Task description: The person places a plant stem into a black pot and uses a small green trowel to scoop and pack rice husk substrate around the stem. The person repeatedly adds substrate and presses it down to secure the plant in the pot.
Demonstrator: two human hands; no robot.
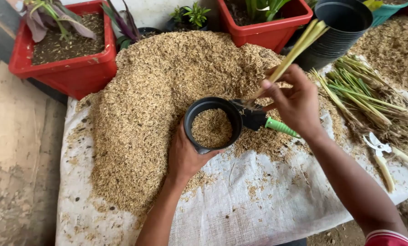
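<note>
Left: 1 red planter point(72, 68) of dark soil stands at the edge of a white woven sheet point(258, 200). A broad heap of pale husks point(158, 91) covers the sheet. Centre: the left hand point(185, 157) cups a small black pot point(211, 124), fingers wrapped about its near wall; the pot is partly filled with husks and rests against the heap. Just beside it lies a trowel with a green handle point(279, 126). The right hand point(295, 102) pinches a pale green stalk cutting point(295, 50), its lower end over the pot's rim. Right: a bundle of cuttings point(363, 98), then pruning shears point(384, 157).
</note>
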